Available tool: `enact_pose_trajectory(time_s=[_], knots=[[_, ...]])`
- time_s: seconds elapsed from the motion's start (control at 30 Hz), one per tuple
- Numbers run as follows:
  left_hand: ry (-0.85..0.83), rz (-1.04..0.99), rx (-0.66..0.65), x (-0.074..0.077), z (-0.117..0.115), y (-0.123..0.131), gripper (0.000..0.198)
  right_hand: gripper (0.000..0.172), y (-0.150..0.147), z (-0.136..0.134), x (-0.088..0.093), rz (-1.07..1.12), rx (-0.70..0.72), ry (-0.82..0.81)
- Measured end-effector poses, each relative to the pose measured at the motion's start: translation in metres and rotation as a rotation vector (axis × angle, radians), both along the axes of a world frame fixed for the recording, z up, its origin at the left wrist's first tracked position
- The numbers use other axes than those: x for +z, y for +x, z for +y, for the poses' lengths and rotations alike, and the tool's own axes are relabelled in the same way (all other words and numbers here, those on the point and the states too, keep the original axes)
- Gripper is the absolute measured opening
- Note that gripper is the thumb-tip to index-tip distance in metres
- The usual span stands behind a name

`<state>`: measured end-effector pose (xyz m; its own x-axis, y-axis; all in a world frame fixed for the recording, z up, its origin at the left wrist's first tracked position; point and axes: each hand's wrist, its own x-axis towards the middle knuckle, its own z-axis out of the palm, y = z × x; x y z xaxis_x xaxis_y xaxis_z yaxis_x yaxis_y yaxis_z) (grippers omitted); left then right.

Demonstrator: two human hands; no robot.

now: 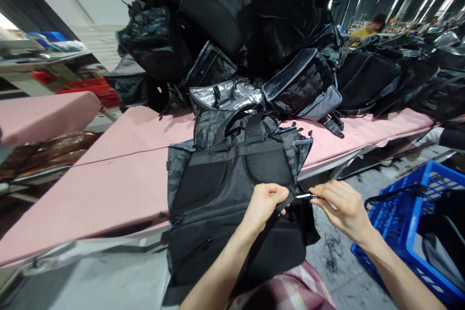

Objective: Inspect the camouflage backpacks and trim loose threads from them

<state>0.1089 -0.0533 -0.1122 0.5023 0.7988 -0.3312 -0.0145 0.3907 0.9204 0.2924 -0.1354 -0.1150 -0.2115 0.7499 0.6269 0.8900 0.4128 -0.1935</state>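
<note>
A dark grey-and-black backpack [225,189] hangs over the front edge of the pink table [119,174], its mesh back panel facing me. My left hand [267,203] is closed, pinching the fabric at the bag's right side. My right hand [341,208] is closed on a small metal tool [304,195], likely thread snips, whose tip meets the bag just beside my left fingers. A strap runs down from that spot toward my lap.
A tall heap of black bags [254,24] fills the back of the table and runs off to the right. A blue plastic crate [421,232] holding dark items stands on the floor at right. A person in yellow [366,29] sits far behind.
</note>
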Motion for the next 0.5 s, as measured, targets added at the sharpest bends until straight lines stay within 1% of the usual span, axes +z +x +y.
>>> enact_pose_trajectory(time_s=[0.1,0.2,0.27,0.33,0.4,0.5], knots=[[0.0,0.006,-0.002,-0.0006,0.0004,0.0004,0.024,0.008,-0.0001,0.0004,-0.0002,-0.018,0.015,-0.022],[-0.001,0.013,-0.02,-0.0019,0.0005,0.0005,0.024,0.007,0.0006,0.0009,0.0,0.052,0.044,-0.07],[0.001,0.015,-0.029,-0.0027,0.0005,0.0003,0.025,0.007,0.0013,0.0014,-0.0003,0.072,0.032,-0.065],[0.003,0.016,-0.027,-0.0033,0.0006,0.0,0.026,0.009,0.0015,0.002,-0.0012,0.041,0.015,-0.047],[-0.004,0.015,-0.029,-0.004,0.0007,-0.0002,0.026,0.008,0.0013,0.0025,-0.0022,0.021,0.031,-0.061],[-0.025,0.014,-0.039,-0.0055,0.0009,-0.0006,0.027,0.008,0.0006,0.003,-0.0037,0.089,0.056,-0.101]])
